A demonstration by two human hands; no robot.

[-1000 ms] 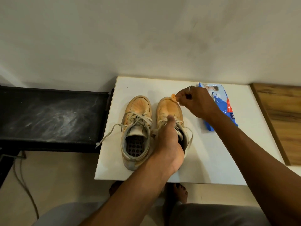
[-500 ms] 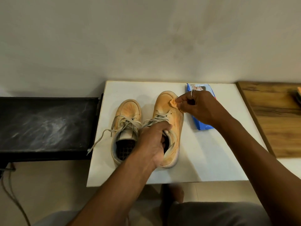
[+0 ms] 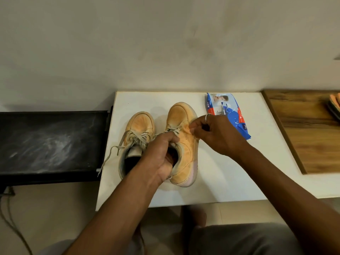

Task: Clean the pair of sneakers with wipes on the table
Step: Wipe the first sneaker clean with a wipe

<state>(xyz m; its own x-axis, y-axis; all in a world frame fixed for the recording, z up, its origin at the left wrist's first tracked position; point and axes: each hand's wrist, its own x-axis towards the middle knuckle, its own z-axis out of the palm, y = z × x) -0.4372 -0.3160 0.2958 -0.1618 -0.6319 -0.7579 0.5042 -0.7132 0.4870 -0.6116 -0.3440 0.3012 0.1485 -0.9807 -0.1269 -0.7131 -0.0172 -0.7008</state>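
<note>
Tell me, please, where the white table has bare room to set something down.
Bare tabletop lies right of the right sneaker, before the wipes pack, up to the wooden board; also along the far edge. Crowded: from left sneaker to right hand, left hand between.

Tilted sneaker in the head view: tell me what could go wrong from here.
1. The wipe pinched by the right hand looks small and already orange-stained, so it may smear grime on the tilted sneaker rather than lift it.
2. The loose lace of the other sneaker hangs past the table edge; a snag could drag it off.
3. The left hand grips only the collar, so hard rubbing might twist it loose.
</note>
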